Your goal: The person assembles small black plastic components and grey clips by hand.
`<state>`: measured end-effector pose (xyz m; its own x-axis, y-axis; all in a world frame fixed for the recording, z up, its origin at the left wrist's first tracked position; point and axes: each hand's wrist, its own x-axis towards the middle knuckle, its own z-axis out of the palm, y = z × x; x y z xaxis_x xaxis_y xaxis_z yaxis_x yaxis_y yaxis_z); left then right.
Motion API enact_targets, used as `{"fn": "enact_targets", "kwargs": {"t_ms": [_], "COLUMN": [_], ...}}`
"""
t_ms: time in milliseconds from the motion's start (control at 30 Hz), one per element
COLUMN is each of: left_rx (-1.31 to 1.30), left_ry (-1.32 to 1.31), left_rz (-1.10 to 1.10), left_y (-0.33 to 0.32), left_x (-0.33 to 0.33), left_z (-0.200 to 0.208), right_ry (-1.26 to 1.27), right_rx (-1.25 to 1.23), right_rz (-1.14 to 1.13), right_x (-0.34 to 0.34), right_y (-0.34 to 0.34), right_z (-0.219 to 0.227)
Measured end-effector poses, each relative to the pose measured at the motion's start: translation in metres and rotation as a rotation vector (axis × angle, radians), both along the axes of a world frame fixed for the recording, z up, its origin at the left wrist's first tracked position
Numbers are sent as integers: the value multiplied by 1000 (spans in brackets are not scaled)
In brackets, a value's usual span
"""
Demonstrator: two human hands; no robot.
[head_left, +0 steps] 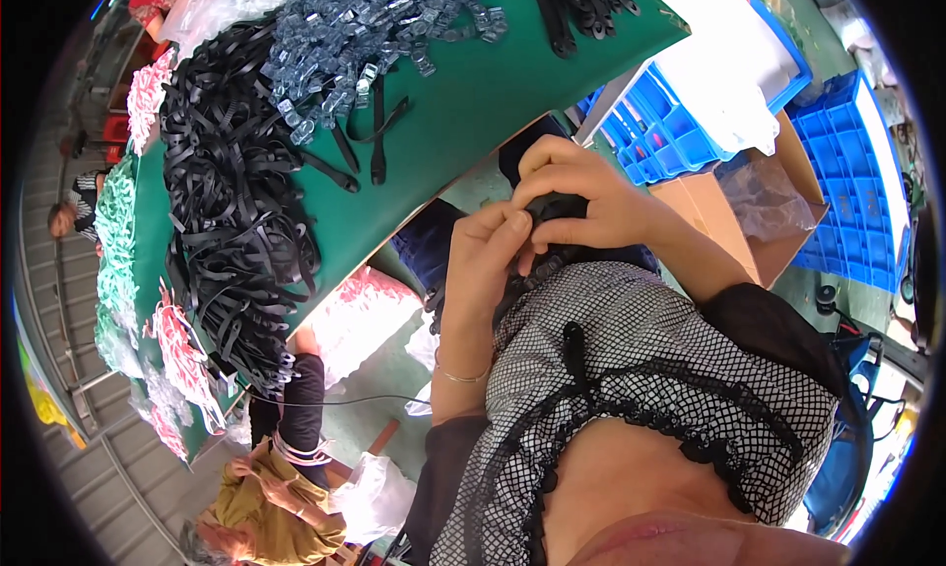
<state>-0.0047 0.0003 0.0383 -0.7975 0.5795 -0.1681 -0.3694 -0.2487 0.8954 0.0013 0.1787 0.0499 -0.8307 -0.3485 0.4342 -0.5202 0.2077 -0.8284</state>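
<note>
Both hands meet in front of my body, just off the table's near edge. My right hand [581, 194] is closed, fingers curled round a dark piece that looks like a black strap [560, 209]. Thumb and fingers pinched, my left hand [485, 256] touches the same strap from the left; most of it is hidden by the fingers. On the table lies a large heap of black straps [236, 182]. Beside it spreads a pile of clear bluish plastic buckles [345, 29]. A few single straps [377, 137] lie at the pile's near side.
The green table [463, 93] carries another bunch of black straps [581, 9] at its far right. Pink [182, 354] and mint-green cord bundles [116, 241] line its left side. Blue crates [852, 172] and a cardboard box [724, 221] stand right. Another person [266, 497] sits lower left.
</note>
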Motion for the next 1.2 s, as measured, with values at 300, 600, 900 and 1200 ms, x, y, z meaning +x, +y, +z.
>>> {"fn": "enact_targets", "kwargs": {"t_ms": [300, 600, 900, 1200], "left_rx": [31, 216, -392, -920], "left_ry": [91, -8, 73, 36], "left_rz": [21, -33, -146, -252], "left_y": [-4, -5, -71, -144], "left_x": [0, -3, 12, 73], "left_z": [-5, -9, 2, -110], "right_ry": [-266, -488, -204, -168], "right_rx": [-337, -575, 31, 360], "right_rz": [107, 190, -46, 139], "right_x": [-1, 0, 9, 22], "right_y": [2, 1, 42, 31], "right_z": [-17, -26, 1, -80]}}
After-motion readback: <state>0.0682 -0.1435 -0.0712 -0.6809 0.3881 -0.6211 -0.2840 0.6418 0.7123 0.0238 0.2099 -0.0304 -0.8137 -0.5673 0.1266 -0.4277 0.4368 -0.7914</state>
